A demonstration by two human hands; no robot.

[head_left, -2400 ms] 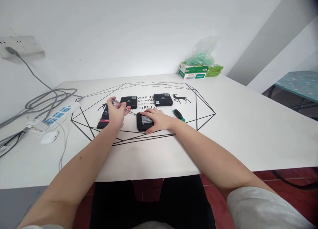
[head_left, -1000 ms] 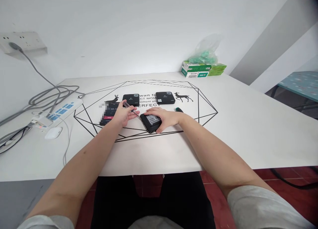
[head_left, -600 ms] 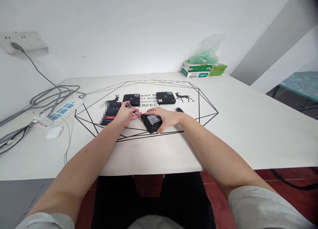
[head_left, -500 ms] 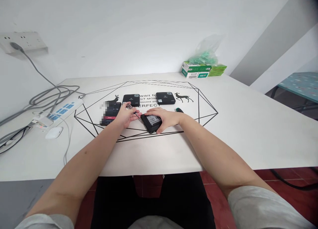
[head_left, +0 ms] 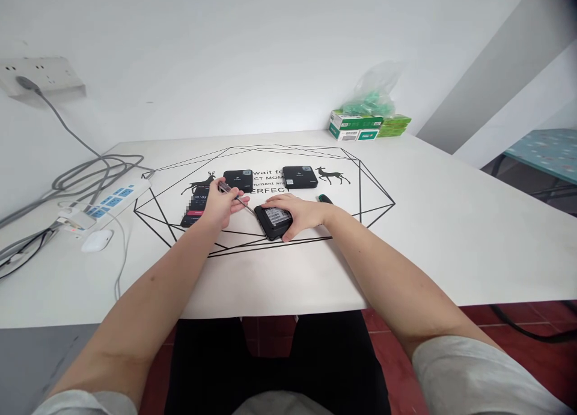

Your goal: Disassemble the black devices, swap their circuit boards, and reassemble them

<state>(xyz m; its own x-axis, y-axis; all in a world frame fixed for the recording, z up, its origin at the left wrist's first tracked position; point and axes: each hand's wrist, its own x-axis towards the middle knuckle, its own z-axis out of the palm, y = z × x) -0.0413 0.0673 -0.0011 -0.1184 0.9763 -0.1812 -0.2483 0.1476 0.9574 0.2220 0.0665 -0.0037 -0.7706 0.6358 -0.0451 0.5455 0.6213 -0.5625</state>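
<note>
My left hand (head_left: pixel 220 208) is closed around a slim screwdriver (head_left: pixel 246 207), thumb and index finger near its handle, the other fingers partly stretched out. The thin metal shaft slants down to the right, and its end is by the left edge of a black box-shaped device (head_left: pixel 273 230) with a white printed label on top. Whether the tip touches the device I cannot tell. My right hand (head_left: pixel 303 214) grips this device from the right, fingers over its far side and thumb at the near edge. A phone (head_left: pixel 193 217), partly blurred out, lies beneath my left wrist.
Two similar black boxes, one on the left (head_left: pixel 238 178) and one on the right (head_left: pixel 299 176), lie farther back. A green-and-black object (head_left: pixel 324 199) is beside my right wrist. At left are a power strip (head_left: pixel 115 203), cables and a white case (head_left: pixel 97 241); green-white cartons (head_left: pixel 356 124) stand by the wall.
My left hand has shifted left with the screwdriver, drawing its shaft back from along the device's side and covering more of the phone. My right hand and the device stay nearly still.
</note>
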